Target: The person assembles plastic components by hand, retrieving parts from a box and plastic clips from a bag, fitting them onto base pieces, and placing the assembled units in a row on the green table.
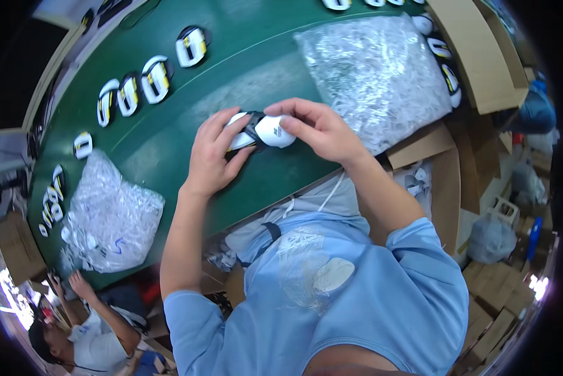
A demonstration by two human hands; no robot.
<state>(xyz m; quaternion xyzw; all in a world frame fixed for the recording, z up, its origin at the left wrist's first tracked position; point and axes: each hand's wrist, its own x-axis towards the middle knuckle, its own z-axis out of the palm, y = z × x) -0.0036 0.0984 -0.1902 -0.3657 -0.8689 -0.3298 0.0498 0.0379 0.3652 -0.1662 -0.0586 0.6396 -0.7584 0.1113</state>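
Observation:
Over the green table I hold a white and black device, shaped like a computer mouse [256, 131], between both hands. My left hand [214, 150] wraps its fingers round the left end, where white, black and a little yellow show. At the other end, a smooth white rounded cover [274, 133] with a small dark mark is pinched between the thumb and fingers of my right hand [322, 128]. The cover meets the black middle part; whether the two are joined I cannot tell.
Several similar white, black and yellow pieces [155, 79] lie on the green table [231, 88]. Clear plastic bags full of small parts lie at left [115, 219] and right [375, 75]. Cardboard boxes [475, 56] stand along the right. Another person [97, 338] sits at lower left.

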